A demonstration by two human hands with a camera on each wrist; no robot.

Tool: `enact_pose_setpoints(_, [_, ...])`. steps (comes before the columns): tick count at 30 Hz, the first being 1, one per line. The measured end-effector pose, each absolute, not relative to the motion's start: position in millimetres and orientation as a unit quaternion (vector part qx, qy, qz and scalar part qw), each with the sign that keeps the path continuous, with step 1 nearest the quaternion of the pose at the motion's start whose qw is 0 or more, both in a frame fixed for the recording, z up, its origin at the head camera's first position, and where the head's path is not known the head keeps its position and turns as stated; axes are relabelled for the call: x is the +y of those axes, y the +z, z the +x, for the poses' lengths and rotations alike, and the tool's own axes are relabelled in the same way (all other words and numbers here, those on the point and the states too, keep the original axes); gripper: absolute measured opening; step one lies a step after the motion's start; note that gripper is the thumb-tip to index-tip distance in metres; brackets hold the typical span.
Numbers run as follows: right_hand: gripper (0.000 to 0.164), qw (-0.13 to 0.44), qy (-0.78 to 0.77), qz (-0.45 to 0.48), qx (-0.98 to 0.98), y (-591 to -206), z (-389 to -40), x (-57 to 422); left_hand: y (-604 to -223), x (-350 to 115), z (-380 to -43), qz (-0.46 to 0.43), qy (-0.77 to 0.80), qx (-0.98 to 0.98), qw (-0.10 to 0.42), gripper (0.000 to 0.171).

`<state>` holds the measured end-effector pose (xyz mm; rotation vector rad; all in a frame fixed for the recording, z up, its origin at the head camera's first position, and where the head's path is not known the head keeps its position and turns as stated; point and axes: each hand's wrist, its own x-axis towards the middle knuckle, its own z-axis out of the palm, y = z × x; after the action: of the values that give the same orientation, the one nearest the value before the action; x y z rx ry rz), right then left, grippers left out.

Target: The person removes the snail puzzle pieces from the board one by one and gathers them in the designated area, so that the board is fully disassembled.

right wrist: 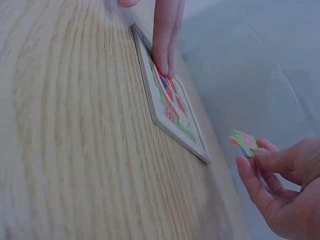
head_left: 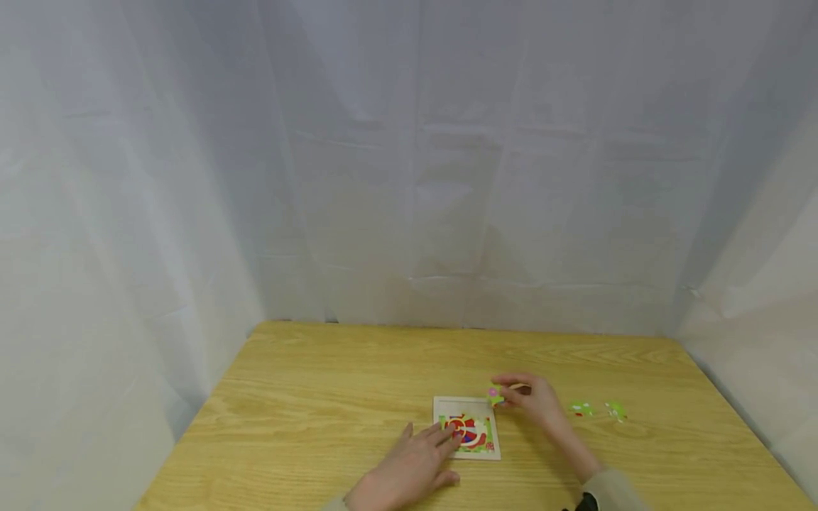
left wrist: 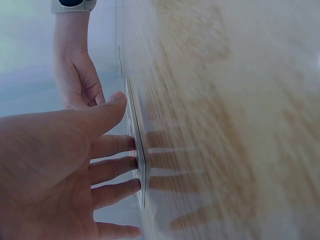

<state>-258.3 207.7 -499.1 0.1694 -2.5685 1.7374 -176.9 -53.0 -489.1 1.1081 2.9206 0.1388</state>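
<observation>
Right hand (head_left: 538, 403) pinched the puzzle piece (head_left: 494, 394) near the far right corner of the tray (head_left: 488, 456); left hand (head_left: 414, 465), fingers spread, touched that tray. Piece, poorly seen, seemed light, stiff, best held by edges.

Head view: puzzle board (head_left: 461, 407) lower centre, on table (head_left: 319, 397). Left hand (head_left: 415, 465) on board's lower-left. Held piece (head_left: 494, 394), in right hand (head_left: 533, 401), at board's upper-right corner. Two loose pieces (head_left: 582, 409) farther right on table. Curtain (head_left: 409, 177) behind.
</observation>
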Motion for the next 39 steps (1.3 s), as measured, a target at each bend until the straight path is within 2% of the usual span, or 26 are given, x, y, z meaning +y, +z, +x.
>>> enact_pose_setpoints(13, [0.021,0.023,0.520,0.047,-0.853,-494.6,-253.8,240.4,-489.5,-51.7,-176.1,0.355,0.041,0.934,0.003,0.060])
enact_pose_setpoints(25, [0.023,0.017,0.470,0.045,-0.881,-489.1,-253.6,273.2,-487.6,-51.1,-176.1,0.354,0.051,0.933,0.022,0.061])
enact_pose_setpoints(32, [0.024,0.006,0.473,0.078,-0.878,-491.0,-256.3,289.3,-487.5,-51.1,-175.1,0.357,0.048,0.933,0.012,0.061])
enact_pose_setpoints(39, [0.019,-0.022,0.482,0.059,-0.874,-498.1,-256.2,292.8,-489.1,-50.9,-174.6,0.354,0.047,0.934,0.006,0.061])
